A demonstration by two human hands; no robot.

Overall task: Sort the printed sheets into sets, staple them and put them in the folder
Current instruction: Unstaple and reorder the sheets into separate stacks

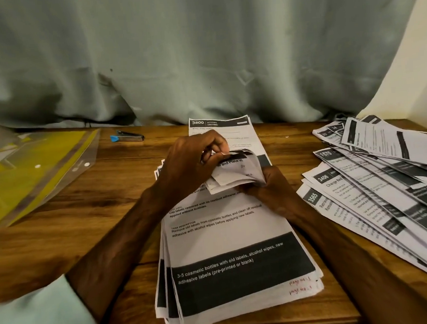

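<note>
A stack of printed sheets (234, 256) lies in front of me on the wooden table (114, 199). Its far ends are curled up and back. My left hand (190, 168) pinches the lifted top corners with thumb and fingers. My right hand (272, 190) grips the curled sheets from the right side, under the fold. A single sheet headed 3800 (220, 128) lies flat behind the stack. A stapler (128, 137) with a blue end rests at the back of the table. A clear folder with yellow inside (36, 169) lies at the left.
A spread pile of several more printed sheets (375, 183) covers the table's right side, reaching past its right edge. A grey-green curtain (200, 56) hangs right behind the table. Bare wood shows between the folder and the stack.
</note>
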